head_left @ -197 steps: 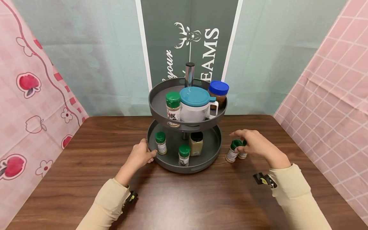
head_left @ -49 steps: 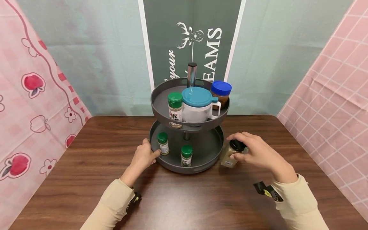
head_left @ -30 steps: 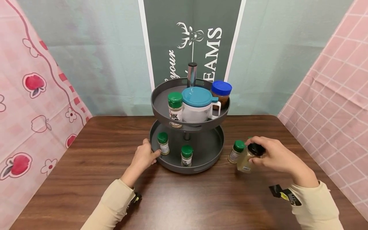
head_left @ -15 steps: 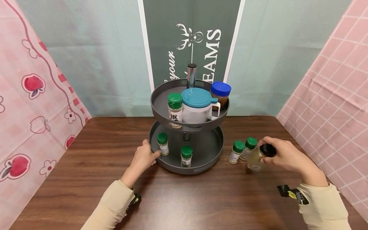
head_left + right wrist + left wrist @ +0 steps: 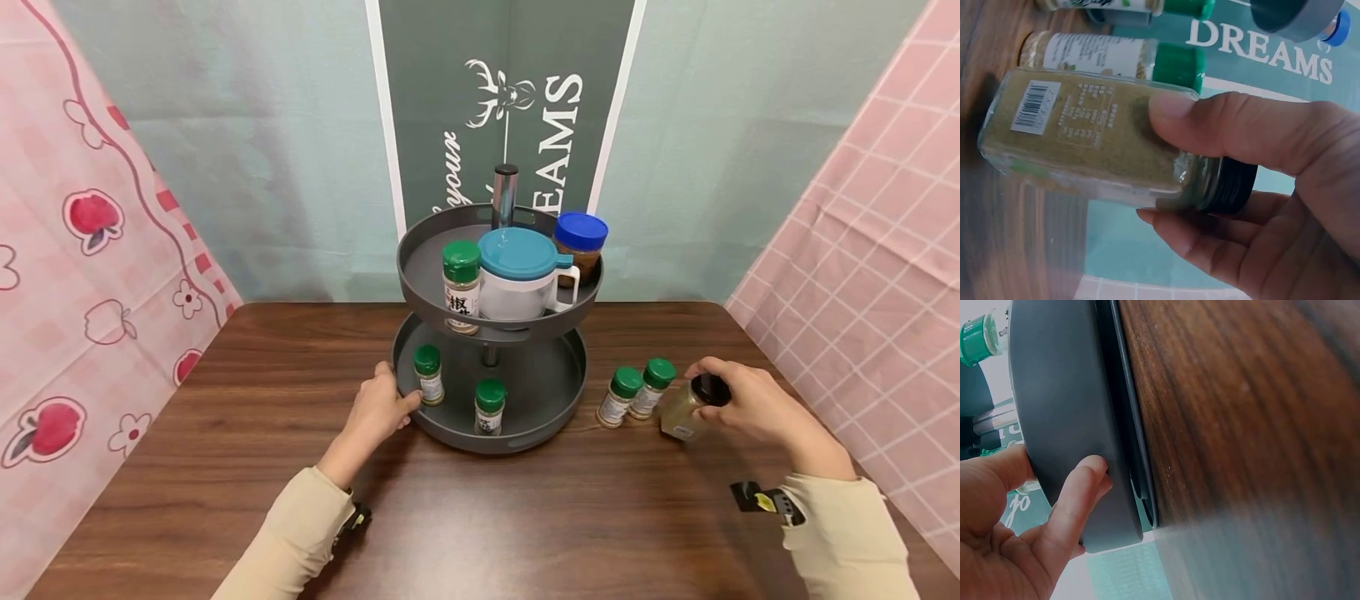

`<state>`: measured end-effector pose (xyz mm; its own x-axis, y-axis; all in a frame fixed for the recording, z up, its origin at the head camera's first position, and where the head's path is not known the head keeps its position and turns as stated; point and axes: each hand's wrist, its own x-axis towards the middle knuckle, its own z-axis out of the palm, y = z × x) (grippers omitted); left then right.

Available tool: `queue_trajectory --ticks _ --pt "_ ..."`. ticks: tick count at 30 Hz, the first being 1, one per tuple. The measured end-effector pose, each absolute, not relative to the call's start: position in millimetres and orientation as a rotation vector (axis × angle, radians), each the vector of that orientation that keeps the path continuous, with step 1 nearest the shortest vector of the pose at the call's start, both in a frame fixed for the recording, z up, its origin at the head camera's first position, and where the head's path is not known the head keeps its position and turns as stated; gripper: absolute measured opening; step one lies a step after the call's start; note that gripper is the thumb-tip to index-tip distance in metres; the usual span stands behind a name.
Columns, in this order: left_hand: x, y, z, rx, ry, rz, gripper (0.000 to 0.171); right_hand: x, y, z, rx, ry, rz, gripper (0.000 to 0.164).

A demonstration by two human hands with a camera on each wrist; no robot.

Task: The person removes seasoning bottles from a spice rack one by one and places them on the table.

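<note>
My left hand (image 5: 372,412) pinches the left rim of the lower tray of a grey two-tier turntable rack (image 5: 525,440); in the left wrist view the thumb lies inside the tray wall (image 5: 1063,394) and the fingers outside. On the right, my right hand (image 5: 757,408) grips a square glass spice jar with a black lid (image 5: 682,414), filled with tan powder. The right wrist view has thumb and fingers on opposite sides of this jar (image 5: 1085,134), near its neck; its base appears at the tabletop. Just left of it stand two green-lidded spice jars (image 5: 615,404) (image 5: 651,393).
Two small green-lidded jars (image 5: 430,385) (image 5: 490,412) stand in the lower tray. The upper tray (image 5: 431,250) carries a taller green-lidded jar (image 5: 462,296), a white pot with teal lid (image 5: 517,283) and a blue-lidded jar (image 5: 581,242). Fabric hangs behind and beside the wooden table (image 5: 525,525).
The black-lidded jar, earlier in the lower tray, has moved right in my right hand, past the two green-lidded jars on the table. My left hand has kept its hold on the rim.
</note>
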<state>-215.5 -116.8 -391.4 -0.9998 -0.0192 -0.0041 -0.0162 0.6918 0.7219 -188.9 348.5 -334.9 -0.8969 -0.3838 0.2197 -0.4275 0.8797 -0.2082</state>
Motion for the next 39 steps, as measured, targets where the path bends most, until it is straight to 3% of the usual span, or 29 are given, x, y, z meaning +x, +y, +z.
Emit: queue_trajectory --ticks 22,31,39 --pt "-215.8 -117.5 -391.9 0.026 -2.896 -1.255 0.049 -202.8 352.6 -347.7 0.616 -2.947 0.457 0.043" --pt "-217.1 -117.7 -393.9 0.021 -2.901 -1.25 0.049 -198.9 350.8 -343.1 0.589 -2.984 0.439 0.067" --pt "-217.8 -117.6 -392.9 0.031 -2.906 -1.25 0.049 -198.0 343.6 -337.7 0.598 -2.99 0.405 0.069"
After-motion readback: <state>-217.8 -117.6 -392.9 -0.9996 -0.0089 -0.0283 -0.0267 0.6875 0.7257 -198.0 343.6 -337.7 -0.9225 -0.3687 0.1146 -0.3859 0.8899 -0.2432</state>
